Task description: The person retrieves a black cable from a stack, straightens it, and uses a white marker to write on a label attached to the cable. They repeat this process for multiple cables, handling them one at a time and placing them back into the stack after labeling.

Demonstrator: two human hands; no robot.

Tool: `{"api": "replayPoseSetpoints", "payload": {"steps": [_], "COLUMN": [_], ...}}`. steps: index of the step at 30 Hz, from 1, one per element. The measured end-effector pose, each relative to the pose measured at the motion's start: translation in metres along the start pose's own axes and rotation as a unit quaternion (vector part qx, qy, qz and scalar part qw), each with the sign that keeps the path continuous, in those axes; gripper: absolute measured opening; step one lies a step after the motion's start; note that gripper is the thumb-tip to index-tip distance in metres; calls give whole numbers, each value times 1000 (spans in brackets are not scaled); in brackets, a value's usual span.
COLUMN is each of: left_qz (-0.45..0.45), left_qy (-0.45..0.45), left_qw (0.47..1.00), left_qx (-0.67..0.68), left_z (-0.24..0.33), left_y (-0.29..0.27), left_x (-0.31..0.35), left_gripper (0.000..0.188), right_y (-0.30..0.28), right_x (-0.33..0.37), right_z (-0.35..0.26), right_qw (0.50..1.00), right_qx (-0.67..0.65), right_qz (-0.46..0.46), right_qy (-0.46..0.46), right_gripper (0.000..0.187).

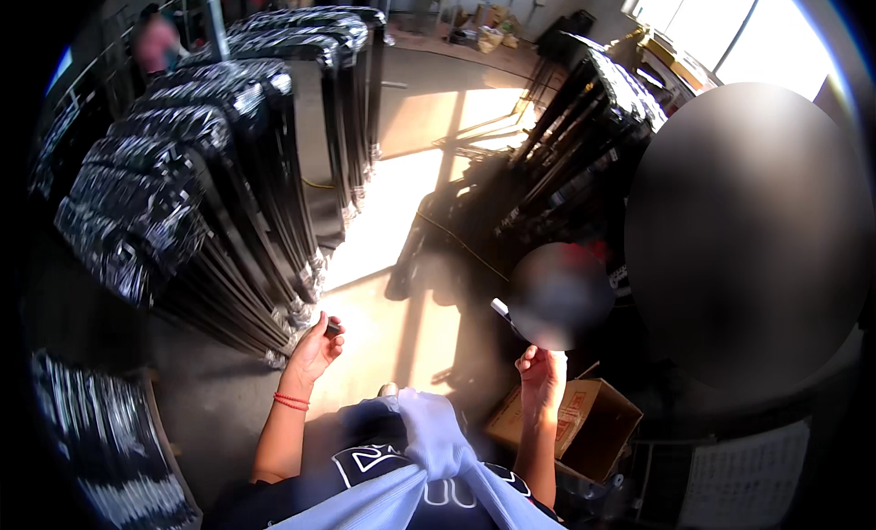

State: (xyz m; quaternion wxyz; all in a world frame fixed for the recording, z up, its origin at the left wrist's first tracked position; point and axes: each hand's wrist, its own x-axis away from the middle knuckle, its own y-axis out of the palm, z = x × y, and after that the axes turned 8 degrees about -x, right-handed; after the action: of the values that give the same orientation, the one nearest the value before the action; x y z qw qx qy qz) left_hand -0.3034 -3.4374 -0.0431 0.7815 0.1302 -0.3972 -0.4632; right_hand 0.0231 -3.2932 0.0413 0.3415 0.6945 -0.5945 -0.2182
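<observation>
My left hand (316, 351) is held out over the floor, its fingers curled around a small black object (334, 327) whose kind I cannot make out. A red bracelet (292, 401) circles that wrist. Further right, my right hand (544, 373) is raised with its fingers closed. A slim object with a white tip (500, 307) and a darker lower part points up and left from these fingers. A grey blurred patch hides part of it and the space just above the hand. Below and beside my right hand sits an open cardboard box (591, 415).
Tall bundles of black bars (164, 197) wrapped in clear film stand on the left, with more wrapped stock (100, 439) at lower left. Another black stack (602, 101) leans at the right. A person in pink (157, 43) is at the far left. A printed sheet (744, 480) hangs lower right.
</observation>
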Motion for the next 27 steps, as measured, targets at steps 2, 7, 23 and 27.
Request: {"api": "replayPoseSetpoints", "payload": {"steps": [2,7,23,27], "left_qz": [-70,-262,33,20], "left_qy": [15,-41,-80,-10], "left_qw": [993,956,994,999], "left_qx": [-93,-123,59,47], "left_z": [46,111,292,380], "left_y": [79,221,222,260], "left_x": [-81,-263,-709,-867], "left_gripper": [25,21,13,24], "right_y": [11,-10,195,266], "right_x": [-55,-207,-871,-1018], "right_z": [-27,-47,10,10], "right_qw": [998,992,949,755], "right_qx": [4,43,241,505], "right_qz": [24,83,-189,-250], "right_qy": [-54,-89,-77,-335], "right_gripper": [20,32,17,16]}}
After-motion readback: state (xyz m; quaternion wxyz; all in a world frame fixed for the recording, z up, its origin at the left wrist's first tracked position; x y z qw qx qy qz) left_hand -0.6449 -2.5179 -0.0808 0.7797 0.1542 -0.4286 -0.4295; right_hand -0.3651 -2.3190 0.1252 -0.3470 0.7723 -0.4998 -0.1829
